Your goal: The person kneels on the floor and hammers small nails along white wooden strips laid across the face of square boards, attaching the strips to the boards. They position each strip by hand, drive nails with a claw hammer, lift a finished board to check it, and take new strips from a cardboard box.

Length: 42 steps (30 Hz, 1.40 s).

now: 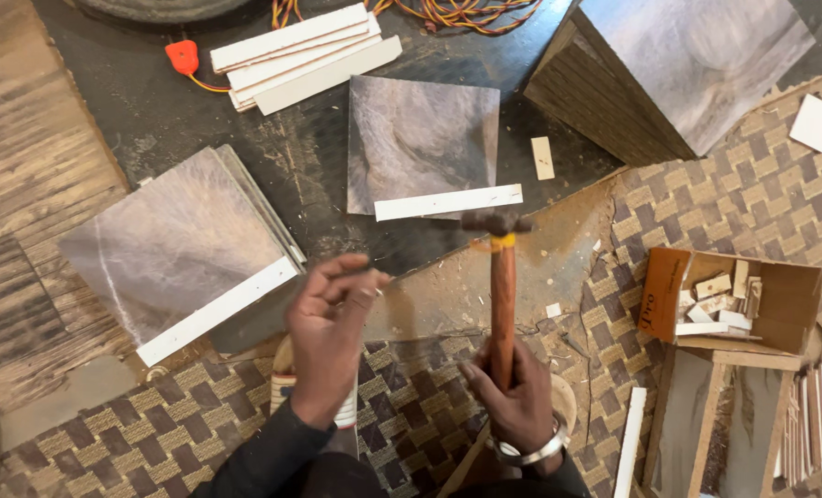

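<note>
Hammer [501, 277] work is in hand over the dark floor: the right hand [512, 397] is closed around the lower end of the reddish wooden handle, and the metal head hangs just beside a thin white strip [448, 202] that lies across the near edge of a square grey marbled panel [420, 138]. The left hand [330, 323] is partly closed, fingertips [360, 277] pinched together as if around something small, though what it holds, if anything, is too small to tell. Judging by how things lie, the job looks partly done: to the left, a pile of like panels [171, 244] already carries a white strip [217, 311] along its near edge, while the centre panel's strip sits loose-looking and slightly skewed, so its fixing seems not yet finished. More remains: a bundle of unused white strips [300, 55] lies at the top, and a tall stack of panels [679, 74] stands at the upper right. An open cardboard box [780, 295] of small wood offcuts sits on the woven mat [734, 203] to the right, with an orange plug [183, 57] and coiled wires [466, 11] beyond.
</note>
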{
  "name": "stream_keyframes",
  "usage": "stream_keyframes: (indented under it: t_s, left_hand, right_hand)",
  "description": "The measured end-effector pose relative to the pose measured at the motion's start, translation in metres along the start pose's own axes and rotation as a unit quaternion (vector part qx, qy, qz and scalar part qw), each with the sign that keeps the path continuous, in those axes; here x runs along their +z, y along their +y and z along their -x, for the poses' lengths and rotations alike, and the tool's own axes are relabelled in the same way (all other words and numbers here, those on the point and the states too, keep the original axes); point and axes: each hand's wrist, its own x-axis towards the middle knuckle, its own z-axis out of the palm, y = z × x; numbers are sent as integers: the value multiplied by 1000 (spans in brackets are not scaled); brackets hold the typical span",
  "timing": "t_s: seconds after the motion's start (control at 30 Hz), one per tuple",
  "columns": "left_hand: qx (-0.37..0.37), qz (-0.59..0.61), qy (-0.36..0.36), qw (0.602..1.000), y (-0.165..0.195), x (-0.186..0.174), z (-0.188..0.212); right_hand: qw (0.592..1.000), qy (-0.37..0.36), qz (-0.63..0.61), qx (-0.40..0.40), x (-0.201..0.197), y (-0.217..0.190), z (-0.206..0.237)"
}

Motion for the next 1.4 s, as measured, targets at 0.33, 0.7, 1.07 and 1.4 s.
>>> stream_keyframes:
  t_s: [0.33,0.7,1.07,1.4]
  left_hand:
    - [-82,51,-110,989,-23,31,36]
    - [-16,-208,-198,958,-42,16,30]
    - [202,-590,-31,781,-52,-34,-34]
    - [229,-658,-53,715,-59,-35,-45]
  right_hand:
    - [958,-10,-284,-33,24,-56,-23]
    - [983,95,-144,56,23,-12,-18]
    - [985,129,-45,108,19,19,5]
    - [983,126,-1,131,16,-4,9]
